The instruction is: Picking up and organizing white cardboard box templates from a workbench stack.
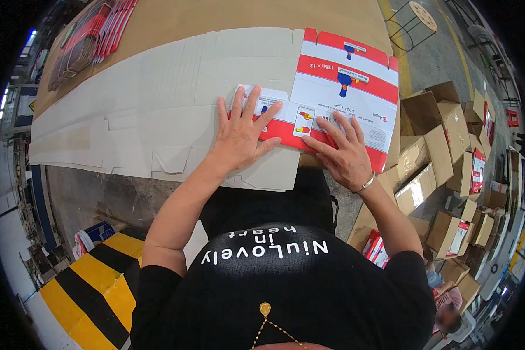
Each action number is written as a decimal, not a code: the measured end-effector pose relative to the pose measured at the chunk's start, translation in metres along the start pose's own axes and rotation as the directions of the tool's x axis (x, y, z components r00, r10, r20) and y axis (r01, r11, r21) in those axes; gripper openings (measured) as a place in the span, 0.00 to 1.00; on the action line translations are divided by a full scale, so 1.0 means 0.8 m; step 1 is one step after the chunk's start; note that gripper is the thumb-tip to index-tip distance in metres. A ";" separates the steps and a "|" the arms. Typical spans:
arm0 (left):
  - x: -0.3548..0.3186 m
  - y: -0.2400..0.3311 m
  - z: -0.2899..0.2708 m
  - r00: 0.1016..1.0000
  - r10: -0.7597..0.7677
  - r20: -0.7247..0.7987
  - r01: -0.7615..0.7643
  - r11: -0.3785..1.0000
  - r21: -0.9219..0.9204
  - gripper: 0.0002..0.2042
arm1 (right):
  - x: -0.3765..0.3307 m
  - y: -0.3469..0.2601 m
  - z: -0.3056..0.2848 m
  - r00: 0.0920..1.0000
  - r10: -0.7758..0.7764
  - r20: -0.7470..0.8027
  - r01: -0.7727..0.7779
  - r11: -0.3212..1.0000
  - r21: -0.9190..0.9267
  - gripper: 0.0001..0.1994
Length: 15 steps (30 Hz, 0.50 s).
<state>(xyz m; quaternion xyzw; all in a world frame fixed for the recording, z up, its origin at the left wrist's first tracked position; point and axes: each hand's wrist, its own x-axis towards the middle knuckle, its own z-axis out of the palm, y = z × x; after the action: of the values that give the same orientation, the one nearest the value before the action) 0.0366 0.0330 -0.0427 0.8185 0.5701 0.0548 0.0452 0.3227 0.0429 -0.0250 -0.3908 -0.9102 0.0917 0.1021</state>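
1. Printed carton point(321, 61): red and white, lying flat at the right end of the fanned grey card sheets point(163, 105), on the brown table point(353, 17).
2. Left hand point(237, 135): spread wide, palm down across the carton's left-hand part and the grey sheets; grips nothing.
3. Right hand point(345, 153): half-open, fingers slightly bent, resting on the carton's printed face; no grasp seen.
4. Step in hand, judged: steadying or smoothing the flat carton, possibly at a fold.
5. Next move, judged: calls for even pressure, edges lined up, sheets beneath undisturbed.
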 end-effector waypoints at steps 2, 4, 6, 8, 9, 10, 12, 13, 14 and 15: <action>0.001 -0.001 0.004 1.000 0.003 -0.006 -0.003 1.000 0.008 0.34 | -0.001 -0.001 0.001 1.000 0.011 0.000 -0.011 1.000 -0.009 0.28; 0.001 -0.001 0.006 1.000 0.004 -0.022 -0.003 0.999 0.038 0.34 | -0.002 -0.001 0.003 1.000 0.018 -0.001 -0.018 1.000 -0.016 0.28; 0.001 0.000 0.005 1.000 -0.004 -0.015 0.005 0.999 0.032 0.34 | -0.002 0.001 0.006 1.000 -0.004 -0.012 0.004 0.998 -0.057 0.26; 0.001 0.000 0.002 1.000 -0.014 -0.010 0.014 1.000 0.028 0.33 | -0.003 0.000 0.003 1.000 -0.006 -0.007 0.006 0.999 -0.047 0.26; 0.001 0.000 0.001 1.000 -0.013 -0.011 0.013 1.000 0.006 0.33 | -0.003 0.000 0.002 1.000 -0.008 -0.006 0.008 0.999 -0.039 0.26; 0.001 0.000 0.000 1.000 -0.012 -0.012 0.012 1.000 -0.015 0.33 | -0.004 0.001 0.003 1.000 -0.009 -0.005 0.009 0.999 -0.037 0.26; 0.001 -0.002 -0.004 1.000 -0.004 -0.012 0.003 1.000 -0.027 0.33 | -0.006 0.003 0.002 1.000 -0.028 0.000 0.028 0.999 -0.030 0.27; 0.002 -0.003 -0.006 1.000 0.006 -0.011 -0.007 0.999 -0.040 0.33 | -0.006 0.003 0.001 1.000 -0.029 0.000 0.029 0.999 -0.030 0.27; 0.002 -0.004 -0.006 1.000 0.004 -0.014 -0.005 0.999 -0.038 0.33 | -0.005 0.003 0.001 0.999 -0.032 0.007 0.032 0.999 -0.020 0.27; 0.002 -0.003 -0.006 1.000 -0.001 -0.012 0.001 0.999 -0.038 0.33 | -0.004 0.004 0.001 0.999 -0.034 0.014 0.034 0.999 -0.009 0.27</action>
<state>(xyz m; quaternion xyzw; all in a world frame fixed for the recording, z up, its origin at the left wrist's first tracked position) 0.0342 0.0356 -0.0385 0.8169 0.5696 0.0704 0.0573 0.3269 0.0425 -0.0267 -0.3749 -0.9179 0.0886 0.0955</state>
